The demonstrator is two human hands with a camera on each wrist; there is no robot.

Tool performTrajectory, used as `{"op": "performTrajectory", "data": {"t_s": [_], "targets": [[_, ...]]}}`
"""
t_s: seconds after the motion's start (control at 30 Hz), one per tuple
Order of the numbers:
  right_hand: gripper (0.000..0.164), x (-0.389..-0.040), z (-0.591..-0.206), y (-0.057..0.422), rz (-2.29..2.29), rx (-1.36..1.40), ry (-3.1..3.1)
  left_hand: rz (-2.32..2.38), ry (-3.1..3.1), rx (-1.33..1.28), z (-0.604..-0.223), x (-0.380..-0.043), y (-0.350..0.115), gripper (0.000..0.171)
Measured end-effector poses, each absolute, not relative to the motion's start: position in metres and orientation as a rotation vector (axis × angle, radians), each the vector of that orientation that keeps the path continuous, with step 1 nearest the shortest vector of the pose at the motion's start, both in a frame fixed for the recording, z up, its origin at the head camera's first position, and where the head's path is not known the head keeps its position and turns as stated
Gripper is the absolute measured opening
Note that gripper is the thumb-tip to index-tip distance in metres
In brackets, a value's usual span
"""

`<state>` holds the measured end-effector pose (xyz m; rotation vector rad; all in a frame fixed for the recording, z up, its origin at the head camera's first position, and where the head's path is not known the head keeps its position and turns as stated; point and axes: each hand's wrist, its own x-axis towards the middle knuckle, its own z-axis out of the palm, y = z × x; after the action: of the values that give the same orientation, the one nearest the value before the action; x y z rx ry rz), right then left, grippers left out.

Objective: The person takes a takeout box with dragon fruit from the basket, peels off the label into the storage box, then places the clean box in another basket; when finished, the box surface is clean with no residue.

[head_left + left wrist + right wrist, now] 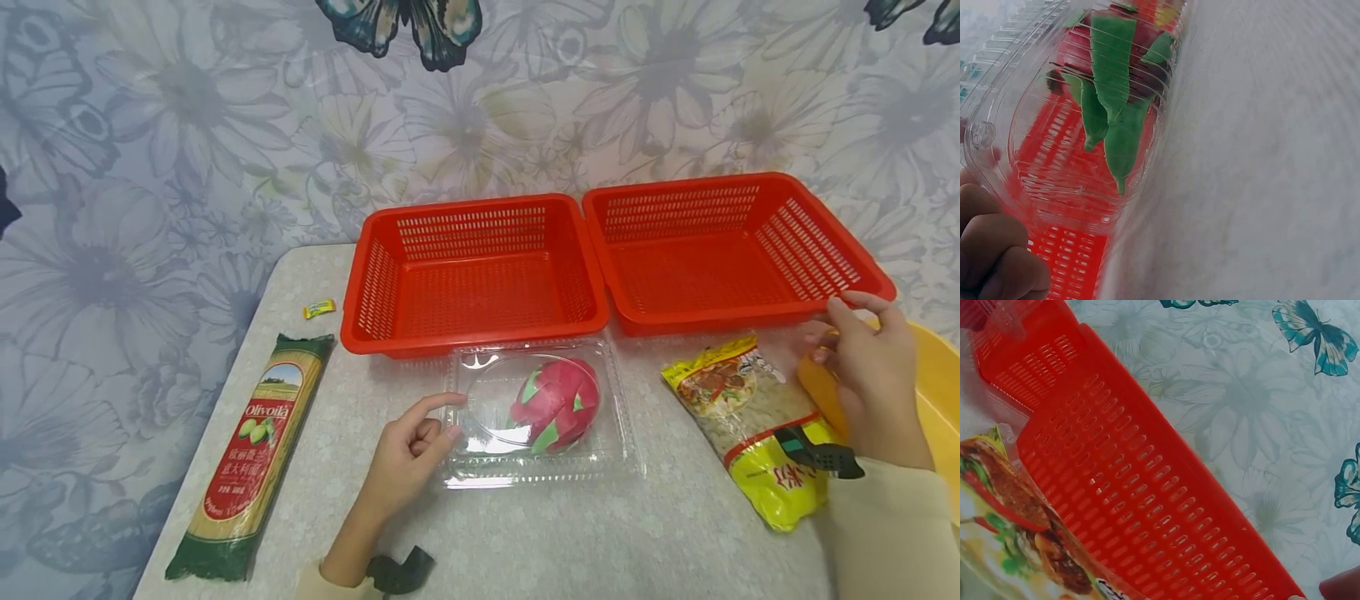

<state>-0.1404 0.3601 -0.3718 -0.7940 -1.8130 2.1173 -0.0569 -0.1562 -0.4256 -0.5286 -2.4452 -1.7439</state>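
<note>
A clear plastic box (540, 471) lies before the left basket, with a pink, green-leaved dragon fruit (558, 404) inside. My left hand (412, 446) pinches the box's left edge between thumb and index finger; the other fingers are curled in the left wrist view. At the front right corner of the right red basket (720, 317), my right hand (873, 362) holds the rim. Just left of that hand lies a yellow bag of noodles (757, 425). An orange thing (820, 392), its kind unclear, is partly hidden under the right hand.
A second red basket (472, 340) stands on the left, touching the right one. A pack of spaghetti (251, 458) and a small yellow wrapped candy (318, 309) lie at the table's left. Behind the right forearm sits a yellow basin (937, 392). A patterned wall covering (465, 125) rises behind.
</note>
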Motion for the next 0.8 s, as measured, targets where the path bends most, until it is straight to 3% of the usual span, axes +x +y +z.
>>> {"op": "performTrajectory", "data": {"t_s": [0.2, 0.5, 0.8], "targets": [[0.050, -0.142, -0.376, 0.361, 2.139, -0.760, -1.701, -1.729, -2.400, -0.584, -0.428, -0.057, -0.155, 0.033], [0.054, -0.143, -0.379, 0.367, 2.205, -0.683, -1.647, -1.505, -2.516, -0.583, -0.394, -0.049, -0.152, 0.032], [0.055, -0.143, -0.383, 0.368, 2.250, -0.624, -1.621, -1.305, -2.667, -0.484, -0.401, -0.052, -0.168, 0.043]]}}
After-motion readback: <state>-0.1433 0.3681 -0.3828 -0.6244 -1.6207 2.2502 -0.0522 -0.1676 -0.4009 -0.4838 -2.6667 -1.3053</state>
